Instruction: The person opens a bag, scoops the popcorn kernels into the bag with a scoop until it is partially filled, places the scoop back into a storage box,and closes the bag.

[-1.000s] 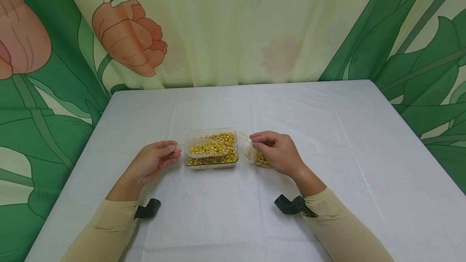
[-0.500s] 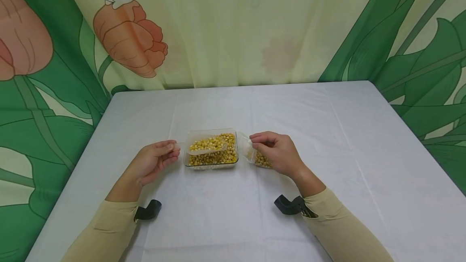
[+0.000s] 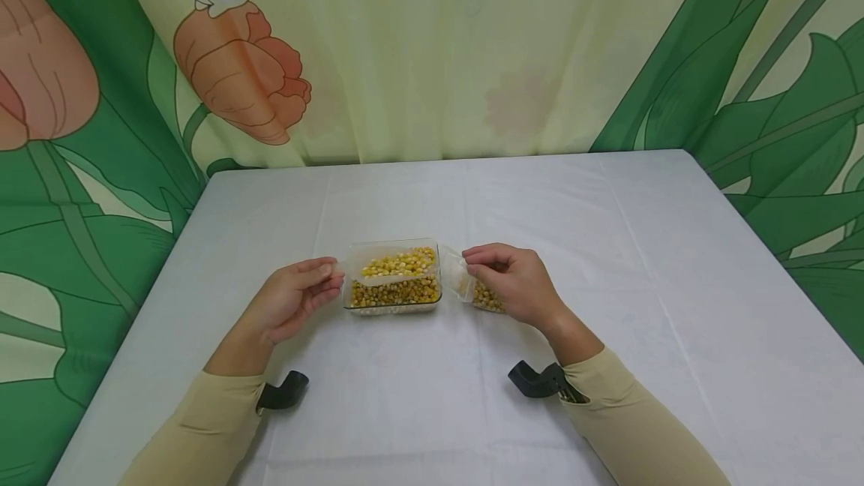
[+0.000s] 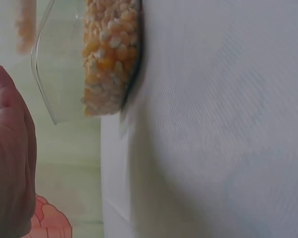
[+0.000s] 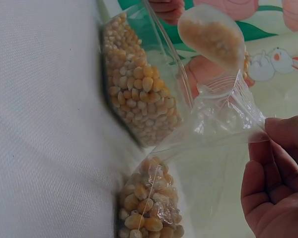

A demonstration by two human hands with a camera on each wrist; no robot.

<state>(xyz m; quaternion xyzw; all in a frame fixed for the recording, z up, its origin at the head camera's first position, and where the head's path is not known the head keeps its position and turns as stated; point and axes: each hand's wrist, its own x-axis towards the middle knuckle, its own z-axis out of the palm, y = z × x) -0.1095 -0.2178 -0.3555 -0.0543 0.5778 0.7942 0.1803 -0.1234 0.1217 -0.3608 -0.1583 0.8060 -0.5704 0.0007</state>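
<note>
Your left hand grips a translucent white plastic scoop of yellow corn kernels, above the clear rectangular glass container, itself part-filled. Your right hand pinches a clear plastic zip bag, kernels at its bottom, beside the container on white cloth.

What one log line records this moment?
left hand: holds translucent plastic scoop of yellow corn kernels above clear rectangular glass-looking container | right hand: pinches clear plastic bag beside container

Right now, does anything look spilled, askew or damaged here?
Nothing stands out: the clear container stands upright, and corn kernels show only in it, the scoop and the bag pinched by the right hand.
</note>
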